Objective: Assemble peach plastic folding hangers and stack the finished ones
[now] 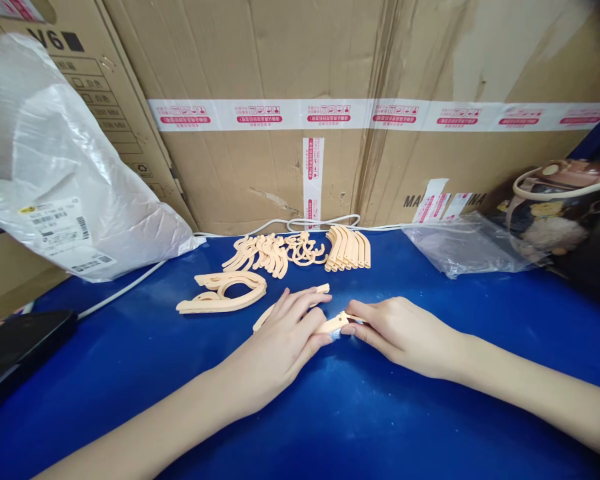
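My left hand (285, 340) is closed on a beige plastic hanger arm (333, 325), thumb below and fingers above, its end with a small hole pointing right. At that end my right hand (397, 330) pinches a thin beige plastic piece (356, 318), mostly hidden by the fingers. The two pieces meet there; whether they are joined I cannot tell. Another beige arm (323, 289) lies partly under my left fingers. Assembled-looking beige folding hangers (221, 305) rest to the left of my hands.
Behind my hands lie several curved arms (275, 253), hooks (305, 250) and a neat row of arms (349, 248) on the blue table (370, 427). Around them are a white cable (325, 222), a clear bag (460, 247), a white parcel bag (70, 167), a black device (25, 353) and cardboard boxes (260, 53).
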`<state>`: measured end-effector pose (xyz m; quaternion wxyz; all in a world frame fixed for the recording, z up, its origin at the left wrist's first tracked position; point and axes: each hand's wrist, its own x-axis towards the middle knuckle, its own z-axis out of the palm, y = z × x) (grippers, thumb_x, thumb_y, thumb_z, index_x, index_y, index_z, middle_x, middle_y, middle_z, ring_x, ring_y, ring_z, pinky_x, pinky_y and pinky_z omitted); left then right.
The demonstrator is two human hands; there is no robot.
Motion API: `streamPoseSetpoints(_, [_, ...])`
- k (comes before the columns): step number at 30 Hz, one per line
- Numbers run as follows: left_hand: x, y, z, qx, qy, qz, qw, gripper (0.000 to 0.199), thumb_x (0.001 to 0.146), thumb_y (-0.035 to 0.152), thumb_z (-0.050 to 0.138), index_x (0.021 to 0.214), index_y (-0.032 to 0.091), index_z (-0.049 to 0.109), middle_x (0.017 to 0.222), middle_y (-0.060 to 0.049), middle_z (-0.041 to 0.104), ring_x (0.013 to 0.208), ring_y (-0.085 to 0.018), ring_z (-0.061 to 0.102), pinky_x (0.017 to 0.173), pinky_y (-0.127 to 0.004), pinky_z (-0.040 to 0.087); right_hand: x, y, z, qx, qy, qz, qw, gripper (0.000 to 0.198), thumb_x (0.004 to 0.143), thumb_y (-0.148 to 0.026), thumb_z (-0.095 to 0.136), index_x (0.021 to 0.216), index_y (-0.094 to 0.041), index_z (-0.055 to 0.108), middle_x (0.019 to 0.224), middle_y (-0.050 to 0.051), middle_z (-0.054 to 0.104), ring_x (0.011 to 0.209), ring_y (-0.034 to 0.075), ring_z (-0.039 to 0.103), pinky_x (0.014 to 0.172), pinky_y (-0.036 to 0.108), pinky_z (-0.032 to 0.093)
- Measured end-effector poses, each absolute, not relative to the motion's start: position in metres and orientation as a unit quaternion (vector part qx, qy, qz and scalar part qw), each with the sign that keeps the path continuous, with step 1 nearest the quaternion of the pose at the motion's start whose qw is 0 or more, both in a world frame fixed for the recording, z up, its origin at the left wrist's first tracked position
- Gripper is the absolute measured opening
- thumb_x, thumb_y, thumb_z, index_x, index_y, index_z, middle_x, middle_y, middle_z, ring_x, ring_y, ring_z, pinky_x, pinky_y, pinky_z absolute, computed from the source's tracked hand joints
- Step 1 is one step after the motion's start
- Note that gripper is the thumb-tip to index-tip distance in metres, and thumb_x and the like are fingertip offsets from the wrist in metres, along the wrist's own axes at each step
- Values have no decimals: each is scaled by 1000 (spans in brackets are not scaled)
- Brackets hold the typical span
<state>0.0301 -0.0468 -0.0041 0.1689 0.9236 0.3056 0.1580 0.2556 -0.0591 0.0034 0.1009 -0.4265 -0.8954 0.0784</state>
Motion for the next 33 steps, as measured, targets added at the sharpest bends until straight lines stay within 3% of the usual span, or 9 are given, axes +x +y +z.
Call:
streamPoseSetpoints(10, [28, -49, -6, 932, 292, 155, 151, 21, 101, 31, 31, 98, 21, 49, 139, -6, 45, 136, -19, 33, 117, -50, 19, 255, -61, -3, -358, -922, -117, 87, 41, 103, -32, 16, 83, -18, 49, 65, 0, 56, 46, 14, 51, 45, 28, 22])
streamPoseSetpoints(16, [29, -49, -3, 931, 289, 160, 158, 23, 101, 30, 30, 100, 21, 51, 140, -7, 45, 136, -19, 34, 117, -49, 21, 254, -64, 0, -339, -909, -222, 95, 36, 101, -29, 26, 83, -17, 55, 68, 2, 56, 52, 15, 52, 49, 30, 25])
streamPoseSetpoints(33, [29, -49, -4, 927, 288, 168, 173, 21, 100, 29, 35, 104, 22, 54, 141, -6, 44, 133, -20, 38, 116, -49, 21, 257, -63, 3, -346, -922, -128, 120, 40, 100, -35, 31, 88, -16, 64, 65, 1, 56, 53, 12, 52, 51, 28, 28])
